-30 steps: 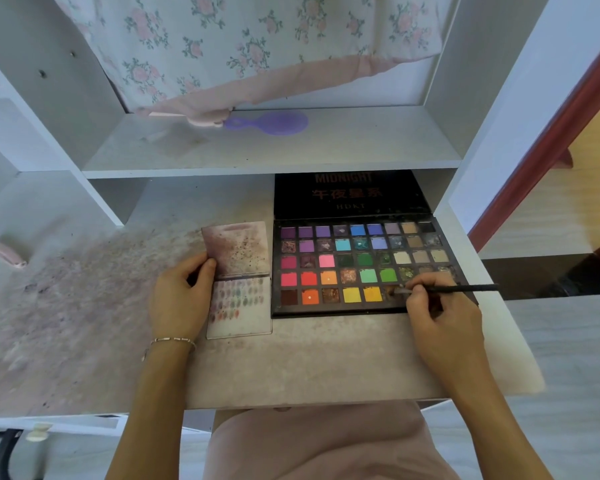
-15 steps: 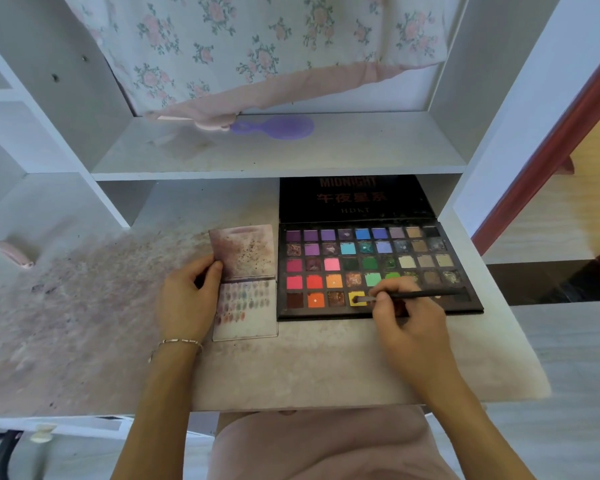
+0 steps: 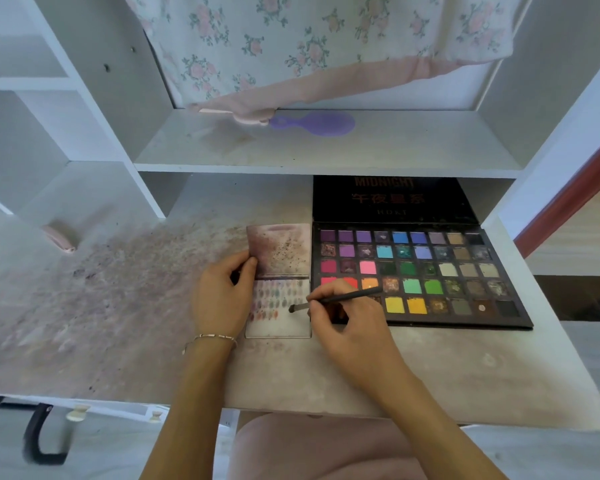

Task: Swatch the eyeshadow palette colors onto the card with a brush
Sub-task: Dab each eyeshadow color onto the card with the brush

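Flanking card (image 3: 279, 320) — palette (image 3: 420, 275); hairbrush (image 3: 314, 123) above

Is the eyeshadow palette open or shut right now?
Open: the palette lies flat with its colour pans exposed, and its black lid stands raised behind them.

Black palette (image 3: 420, 202) packed with purple, blue, pink, green, yellow and brown squares. Card (image 3: 281, 306) has muted reddish-green dabs. Floral cloth (image 3: 309, 39), pink hem; purple hairbrush (image 3: 321, 123).

Both arms bare, no sleeves. Thin silver chain bracelet (image 3: 211, 339) on left wrist, below the fingers. Pale pink garment (image 3: 323, 448) over lap. No rings visible on fingers.
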Available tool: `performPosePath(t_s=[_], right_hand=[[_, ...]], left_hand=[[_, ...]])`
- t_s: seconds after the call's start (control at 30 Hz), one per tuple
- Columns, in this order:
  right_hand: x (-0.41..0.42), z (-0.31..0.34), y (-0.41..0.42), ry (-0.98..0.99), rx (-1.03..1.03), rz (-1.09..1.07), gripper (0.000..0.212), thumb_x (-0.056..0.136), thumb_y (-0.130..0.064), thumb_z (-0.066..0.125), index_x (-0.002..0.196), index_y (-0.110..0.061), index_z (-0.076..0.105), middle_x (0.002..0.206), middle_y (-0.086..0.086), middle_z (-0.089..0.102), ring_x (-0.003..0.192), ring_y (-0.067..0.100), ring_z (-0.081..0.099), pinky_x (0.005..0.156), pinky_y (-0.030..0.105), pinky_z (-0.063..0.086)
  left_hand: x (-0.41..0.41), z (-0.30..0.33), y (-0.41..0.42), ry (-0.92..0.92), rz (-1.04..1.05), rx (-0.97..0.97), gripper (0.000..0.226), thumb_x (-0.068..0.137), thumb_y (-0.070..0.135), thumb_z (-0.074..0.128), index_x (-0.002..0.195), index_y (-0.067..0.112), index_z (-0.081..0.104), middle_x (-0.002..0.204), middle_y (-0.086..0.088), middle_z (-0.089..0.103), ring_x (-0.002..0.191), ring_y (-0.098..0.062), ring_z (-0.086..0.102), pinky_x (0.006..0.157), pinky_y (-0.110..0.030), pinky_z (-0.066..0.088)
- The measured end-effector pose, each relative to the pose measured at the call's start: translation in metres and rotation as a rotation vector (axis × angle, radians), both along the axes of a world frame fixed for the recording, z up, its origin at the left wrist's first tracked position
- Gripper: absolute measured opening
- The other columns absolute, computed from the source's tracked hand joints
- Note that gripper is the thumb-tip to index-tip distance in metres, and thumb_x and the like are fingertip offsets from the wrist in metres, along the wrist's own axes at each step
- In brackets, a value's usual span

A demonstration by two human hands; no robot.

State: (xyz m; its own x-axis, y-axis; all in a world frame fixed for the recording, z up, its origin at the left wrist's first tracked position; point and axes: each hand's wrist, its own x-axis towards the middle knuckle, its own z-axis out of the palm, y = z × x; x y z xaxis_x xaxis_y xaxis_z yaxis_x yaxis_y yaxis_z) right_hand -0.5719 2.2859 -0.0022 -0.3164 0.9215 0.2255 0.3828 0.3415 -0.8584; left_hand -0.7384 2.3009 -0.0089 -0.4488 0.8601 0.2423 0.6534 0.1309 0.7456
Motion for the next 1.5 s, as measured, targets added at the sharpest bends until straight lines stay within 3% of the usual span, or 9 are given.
performPosePath(t_s=[0.17,0.37,0.67,0.83,1.0,1.13,1.37,1.5], right_hand=[[-0.0044,-0.001,0.0043,-0.049,0.002,0.005,0.017,0.086,-0.017,0.056,0.082,-0.033,0.051,0.075,-0.019,0.053,0.077,0.001,0.052,0.066,0.013,0.043],[-0.005,-0.0009,0.0043,-0.072,-0.007,0.034,0.009,0.085,-0.016,0.057,0.088,-0.024,0.059,0.082,-0.019,0.055,0.085,0.001,0.053,0.073,0.018,0.047],[-0.0054,0.0008,0.004,-0.132,-0.021,0.056,0.008,0.085,-0.017,0.057,0.09,-0.021,0.061,0.085,-0.012,0.057,0.084,0.004,0.053,0.076,0.025,0.049],[-0.0056,0.002,0.0042,-0.131,-0.014,0.054,0.008,0.085,-0.016,0.056,0.09,-0.02,0.061,0.084,-0.014,0.055,0.084,0.004,0.053,0.076,0.025,0.049],[-0.0048,0.0013,0.0039,-0.12,-0.016,0.061,0.008,0.084,-0.015,0.056,0.087,-0.022,0.061,0.081,-0.016,0.054,0.083,0.003,0.052,0.075,0.024,0.048],[-0.0054,0.0004,0.0045,-0.133,-0.004,0.051,0.008,0.085,-0.016,0.056,0.089,-0.022,0.061,0.081,-0.017,0.053,0.084,0.004,0.052,0.075,0.023,0.048],[-0.0052,-0.0014,0.0048,-0.139,-0.004,0.052,0.007,0.085,-0.018,0.055,0.089,-0.023,0.06,0.085,-0.011,0.057,0.083,0.004,0.053,0.074,0.022,0.047],[-0.0046,-0.0014,0.005,-0.13,-0.012,0.069,0.008,0.084,-0.018,0.056,0.087,-0.025,0.059,0.081,-0.019,0.053,0.083,0.002,0.053,0.074,0.022,0.047]], left_hand=[[-0.0005,-0.0012,0.0003,-0.008,-0.008,0.008,0.019,0.089,0.019,0.053,0.096,0.021,0.07,0.074,0.009,0.064,0.06,0.0,0.049,0.053,-0.017,0.037],[-0.0007,-0.0016,0.0002,0.001,-0.01,0.013,0.017,0.088,0.018,0.054,0.091,0.019,0.071,0.066,0.012,0.058,0.058,0.001,0.05,0.051,-0.017,0.036],[-0.0011,-0.0025,0.0008,-0.014,-0.004,0.004,0.019,0.089,0.02,0.053,0.097,0.02,0.07,0.07,0.008,0.062,0.062,-0.009,0.055,0.055,-0.019,0.039],[-0.0003,-0.0026,0.0004,-0.025,0.003,0.015,0.018,0.088,0.019,0.054,0.096,0.02,0.07,0.067,0.011,0.06,0.06,-0.003,0.053,0.052,-0.019,0.037],[0.0007,-0.002,0.0004,-0.055,0.002,0.034,0.019,0.088,0.017,0.055,0.098,0.019,0.07,0.075,0.009,0.064,0.066,-0.011,0.057,0.063,-0.027,0.045],[0.0003,-0.0022,0.0001,-0.041,0.001,0.041,0.019,0.088,0.017,0.055,0.099,0.019,0.07,0.075,0.014,0.06,0.062,0.003,0.05,0.06,-0.018,0.041],[0.0006,-0.0018,0.0007,-0.03,0.013,0.027,0.02,0.088,0.018,0.055,0.102,0.017,0.069,0.079,0.015,0.057,0.068,-0.004,0.052,0.061,-0.013,0.038],[0.0003,-0.0019,0.0011,-0.027,0.013,0.02,0.02,0.088,0.018,0.055,0.102,0.019,0.069,0.077,0.014,0.059,0.066,-0.006,0.053,0.061,-0.018,0.041]])
